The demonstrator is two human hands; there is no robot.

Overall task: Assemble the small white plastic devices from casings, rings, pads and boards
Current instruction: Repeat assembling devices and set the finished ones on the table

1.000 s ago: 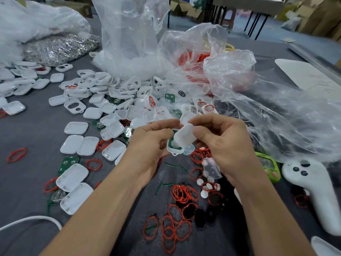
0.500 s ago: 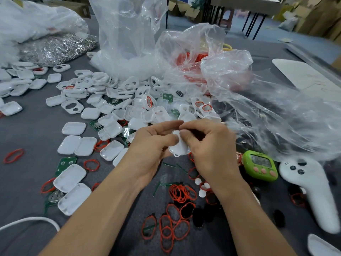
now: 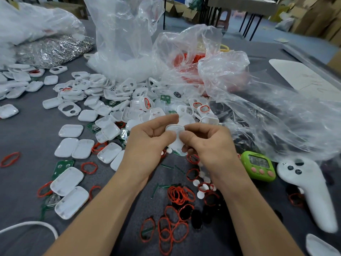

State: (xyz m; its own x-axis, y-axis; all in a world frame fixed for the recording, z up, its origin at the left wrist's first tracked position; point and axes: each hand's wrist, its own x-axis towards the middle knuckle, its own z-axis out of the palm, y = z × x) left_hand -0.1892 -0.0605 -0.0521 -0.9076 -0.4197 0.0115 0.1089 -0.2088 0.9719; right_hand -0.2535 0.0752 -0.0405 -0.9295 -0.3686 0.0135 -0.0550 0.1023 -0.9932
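grey table [image 3: 27,130] in a room stacked with cardboard boxes [image 3: 313,17] — one clear bag [image 3: 120,30] holds white parts [image 3: 125,69], a second bag [image 3: 223,71] red rings [image 3: 184,60]. left hand [image 3: 147,143] and right hand [image 3: 208,145] both pinch a white casing [image 3: 175,134] above the table.

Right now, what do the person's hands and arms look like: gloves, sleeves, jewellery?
The left hand and right hand are bare: no gloves, rings or markings show. The left forearm and right forearm are bare, with no sleeve, watch or band up to the frame's edge.
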